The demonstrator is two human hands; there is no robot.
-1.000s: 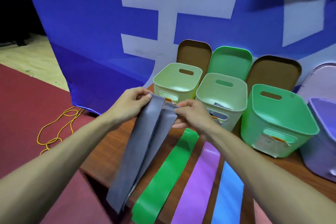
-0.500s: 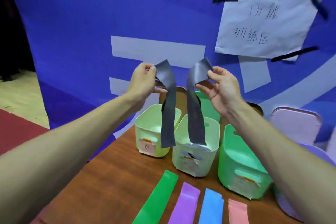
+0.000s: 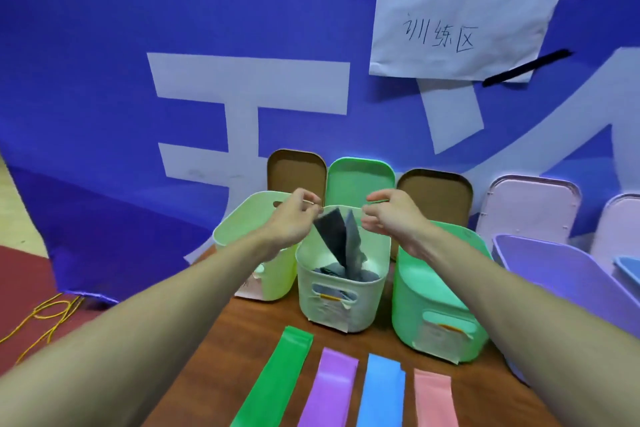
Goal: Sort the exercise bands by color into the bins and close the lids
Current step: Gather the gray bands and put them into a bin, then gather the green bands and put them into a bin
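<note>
A dark grey exercise band (image 3: 337, 239) hangs doubled into the middle pale bin (image 3: 304, 263), its lower part lying in a heap inside. My left hand (image 3: 294, 218) pinches the band's top end just above the bin's back rim. My right hand (image 3: 389, 215) hovers beside the band with loosely curled fingers, apart from it. A green band (image 3: 277, 378), a purple band (image 3: 332, 388), a blue band (image 3: 381, 392) and a pink band (image 3: 434, 399) lie side by side on the wooden table (image 3: 221, 357).
A pale green bin (image 3: 235, 229) stands left of the middle one, a green bin (image 3: 433, 288) and a purple bin (image 3: 554, 270) to its right. Lids lean on the blue banner behind: brown (image 3: 296, 170), green (image 3: 360, 177), brown (image 3: 434, 194), lilac (image 3: 526, 208). A yellow cord (image 3: 48, 315) lies on the floor.
Both hands lifted the grey band off the table, held it high over the bins, then lowered it into the middle bin. My right hand has let go of its end.
</note>
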